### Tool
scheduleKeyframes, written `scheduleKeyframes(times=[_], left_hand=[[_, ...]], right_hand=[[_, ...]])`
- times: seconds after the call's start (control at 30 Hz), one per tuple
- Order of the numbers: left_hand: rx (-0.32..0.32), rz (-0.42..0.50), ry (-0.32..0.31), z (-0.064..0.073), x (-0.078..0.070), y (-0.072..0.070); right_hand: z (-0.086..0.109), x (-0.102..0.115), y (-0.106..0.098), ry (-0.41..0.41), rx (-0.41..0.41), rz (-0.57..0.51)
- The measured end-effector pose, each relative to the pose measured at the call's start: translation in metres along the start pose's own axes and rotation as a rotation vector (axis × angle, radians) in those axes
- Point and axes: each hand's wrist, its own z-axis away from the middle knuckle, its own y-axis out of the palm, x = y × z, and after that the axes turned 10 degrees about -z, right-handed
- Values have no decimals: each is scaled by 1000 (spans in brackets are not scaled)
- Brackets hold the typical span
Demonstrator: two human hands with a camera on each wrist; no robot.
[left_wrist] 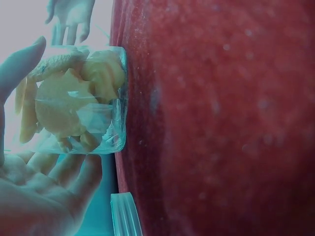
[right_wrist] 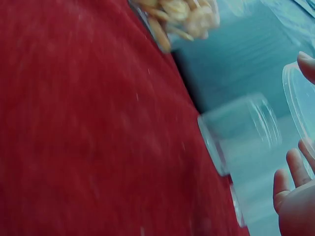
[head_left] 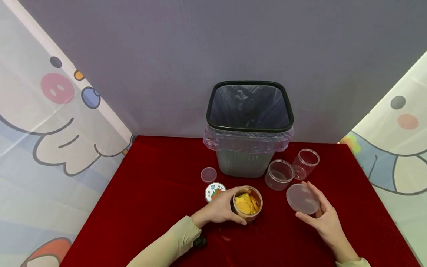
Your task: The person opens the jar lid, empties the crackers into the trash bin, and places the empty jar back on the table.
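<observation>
My left hand (head_left: 220,208) grips a clear round jar (head_left: 261,206) from its left side, thumb toward me. Yellow, flat snack pieces (head_left: 246,204) fill much of the jar; in the left wrist view some look wavy or star-edged. The jar's mouth is uncovered. To its right, my right hand (head_left: 326,221) holds a translucent round lid (head_left: 302,199) by the edge, between thumb and fingers, above the cloth. The right wrist view shows part of this lid (right_wrist: 297,101). Beyond it stand a short clear jar (head_left: 277,181) and a taller clear jar (head_left: 309,168).
A grey bin (head_left: 245,163) with a black rim and plastic liner stands at the back. Left of the filled jar lie a small translucent lid (head_left: 208,175) and a white printed lid (head_left: 213,190). A small dark object (head_left: 199,242) is by the left sleeve. Red cloth (head_left: 150,193) covers the table.
</observation>
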Motion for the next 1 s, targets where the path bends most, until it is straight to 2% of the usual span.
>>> scheduleKeyframes(times=[0.23, 0.3, 0.37, 0.53, 0.8, 1.0], left_hand=[[-1, 6, 8, -1, 0, 0], [-3, -1, 13, -1, 1, 1], [-4, -5, 16, -1, 1, 1], [-4, -12, 15, -1, 1, 1], [-2, -3, 3, 0, 2, 2], [-2, -6, -6, 0, 2, 2]], right_hand=[[1, -4, -22, 46, -110, 59], [1, -6, -27, 78, -139, 116], [1, -8, -31, 117, -156, 218], [-1, -12, -36, 213, -140, 415], [-5, -18, -37, 319, -113, 557], [-10, -22, -37, 347, -94, 640]])
